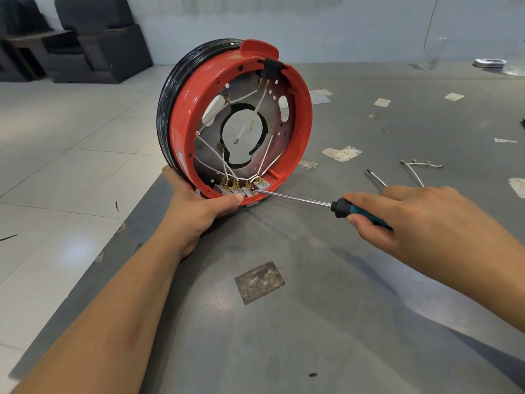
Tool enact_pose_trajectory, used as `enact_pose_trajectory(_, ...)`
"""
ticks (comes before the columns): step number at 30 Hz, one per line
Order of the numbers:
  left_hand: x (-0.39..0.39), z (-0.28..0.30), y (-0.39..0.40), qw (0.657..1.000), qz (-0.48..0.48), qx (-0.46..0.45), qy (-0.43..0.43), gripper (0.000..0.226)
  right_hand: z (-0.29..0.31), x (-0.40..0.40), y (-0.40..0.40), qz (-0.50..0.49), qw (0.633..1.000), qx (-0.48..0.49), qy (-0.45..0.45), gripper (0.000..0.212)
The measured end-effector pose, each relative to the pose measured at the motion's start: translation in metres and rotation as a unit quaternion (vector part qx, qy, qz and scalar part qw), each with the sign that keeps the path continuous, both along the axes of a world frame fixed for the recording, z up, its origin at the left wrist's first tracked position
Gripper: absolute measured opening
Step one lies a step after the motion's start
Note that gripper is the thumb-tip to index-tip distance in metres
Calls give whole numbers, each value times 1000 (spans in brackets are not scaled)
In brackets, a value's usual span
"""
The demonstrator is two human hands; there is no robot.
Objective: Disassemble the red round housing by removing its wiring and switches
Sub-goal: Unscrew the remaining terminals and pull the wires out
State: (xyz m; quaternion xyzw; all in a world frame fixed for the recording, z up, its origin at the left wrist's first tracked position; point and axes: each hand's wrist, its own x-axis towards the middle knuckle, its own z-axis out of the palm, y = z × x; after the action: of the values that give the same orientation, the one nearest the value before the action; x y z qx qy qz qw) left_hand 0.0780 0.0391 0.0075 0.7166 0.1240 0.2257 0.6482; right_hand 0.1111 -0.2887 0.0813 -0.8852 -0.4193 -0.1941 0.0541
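Observation:
The red round housing (302, 120) stands on its edge at the table's left corner, its open side facing me. White wires (211, 155) fan across its metal plate down to several grey switches (235, 190) with brass terminals along the bottom rim. A black connector (270, 70) sits at the top. My left hand (199, 207) grips the housing's lower rim, thumb on the edge. My right hand (420, 220) holds a screwdriver (295, 197) with a black and teal handle; its tip touches the switches.
The grey table (326, 308) bears patches of tape residue. A second screwdriver (376, 177) and loose white wires (414, 170) lie behind my right hand. A clear glass (433, 54) stands far right. Tiled floor and dark chairs (96, 38) lie to the left.

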Motion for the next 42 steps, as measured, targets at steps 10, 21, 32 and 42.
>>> enact_pose_trajectory(10, 1, -1, 0, 1000, 8, -23, -1, 89, -14, -1, 0, -5, 1000, 15, 3, 42)
enact_pose_trajectory(21, 3, -3, 1, 1000, 11, -19, 5, 88, -39, -17, -1, -36, 976, 129, 172, 48)
enact_pose_trajectory(32, 5, -5, 3, 999, 6, -44, 5, 90, -51, -20, 2, -23, 960, 163, 225, 41)
enact_pose_trajectory(42, 4, -6, 3, 1000, 13, -21, 2, 90, -11, 2, -15, -63, 982, 156, 81, 22)
